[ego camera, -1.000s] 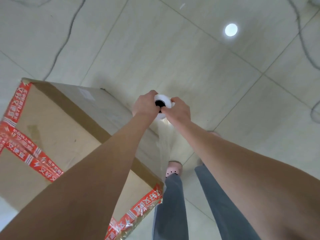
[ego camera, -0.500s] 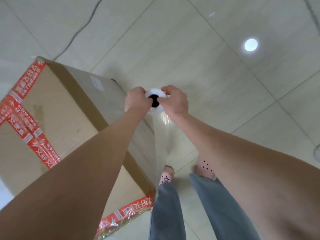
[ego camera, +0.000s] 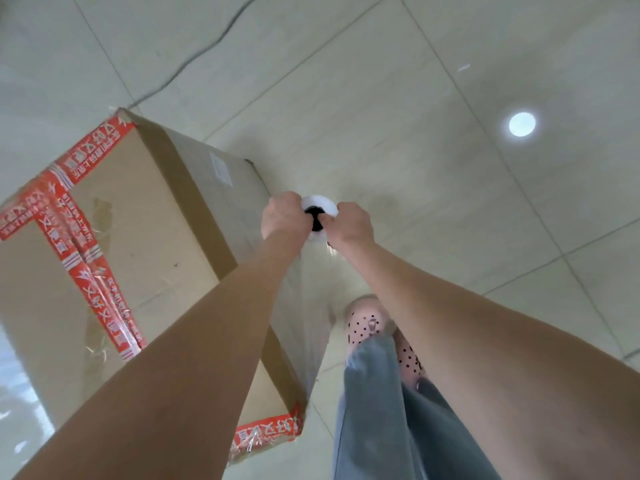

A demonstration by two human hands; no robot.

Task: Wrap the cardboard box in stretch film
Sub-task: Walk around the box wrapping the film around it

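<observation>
both hands (ego camera: 284, 216) gripping film roll (ego camera: 319, 216)

cardboard box (ego camera: 145, 244) blocking the left, stretched film (ego camera: 304, 306) between box and legs (ego camera: 377, 393), open floor (ego camera: 450, 168) ahead and right

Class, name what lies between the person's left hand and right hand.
In the head view, the stretch film roll, end-on with a dark core, sits between the left hand and right hand, both gripping it.
</observation>
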